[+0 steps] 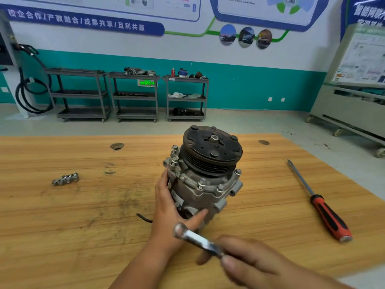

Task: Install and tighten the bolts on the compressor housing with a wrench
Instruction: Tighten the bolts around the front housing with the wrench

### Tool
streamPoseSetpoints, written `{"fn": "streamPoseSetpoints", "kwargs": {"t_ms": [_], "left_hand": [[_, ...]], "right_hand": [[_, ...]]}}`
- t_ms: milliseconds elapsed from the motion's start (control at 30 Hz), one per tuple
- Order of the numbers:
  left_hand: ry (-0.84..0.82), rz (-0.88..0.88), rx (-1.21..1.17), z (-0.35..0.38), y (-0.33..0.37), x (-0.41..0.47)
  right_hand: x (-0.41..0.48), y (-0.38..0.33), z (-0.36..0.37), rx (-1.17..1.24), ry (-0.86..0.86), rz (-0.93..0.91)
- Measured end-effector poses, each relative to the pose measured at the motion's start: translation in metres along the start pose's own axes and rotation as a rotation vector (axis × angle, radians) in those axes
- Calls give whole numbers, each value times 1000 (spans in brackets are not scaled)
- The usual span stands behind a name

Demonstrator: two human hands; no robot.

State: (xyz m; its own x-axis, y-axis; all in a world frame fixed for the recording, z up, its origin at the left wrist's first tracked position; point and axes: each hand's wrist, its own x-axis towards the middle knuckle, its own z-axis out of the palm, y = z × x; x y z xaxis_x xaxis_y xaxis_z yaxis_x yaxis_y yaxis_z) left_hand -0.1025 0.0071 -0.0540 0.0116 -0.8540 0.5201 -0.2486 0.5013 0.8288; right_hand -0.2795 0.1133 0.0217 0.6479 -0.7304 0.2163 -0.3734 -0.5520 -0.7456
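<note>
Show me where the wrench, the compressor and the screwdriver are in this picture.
wrench (pixel 198 239): head view, on its shiny shank.
compressor (pixel 205 191): head view, on the grey housing.
screwdriver (pixel 321 208): head view, on the red and black handle.

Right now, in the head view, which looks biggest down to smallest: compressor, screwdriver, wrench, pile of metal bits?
1. compressor
2. screwdriver
3. wrench: partly hidden in the right hand, close to camera, so unsure
4. pile of metal bits
</note>
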Motion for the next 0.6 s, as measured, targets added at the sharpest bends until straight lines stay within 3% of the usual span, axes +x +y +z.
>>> {"fn": "streamPoseSetpoints", "kwargs": {"t_ms": [33,167,300,600], "left_hand": [[-4,-2,32,0,-1,0],[-48,-7,44,-1,-1,-1],[-51,-12,66,-2,0,0],[-47,-10,70,-3,0,-1]], "right_hand": [[-4,4,-17,-104,-88,16],[-8,8,-71,-308,-31,260],[5,4,-117,-491,-84,348],[63,-9,-140,-563,-249,451]]}}
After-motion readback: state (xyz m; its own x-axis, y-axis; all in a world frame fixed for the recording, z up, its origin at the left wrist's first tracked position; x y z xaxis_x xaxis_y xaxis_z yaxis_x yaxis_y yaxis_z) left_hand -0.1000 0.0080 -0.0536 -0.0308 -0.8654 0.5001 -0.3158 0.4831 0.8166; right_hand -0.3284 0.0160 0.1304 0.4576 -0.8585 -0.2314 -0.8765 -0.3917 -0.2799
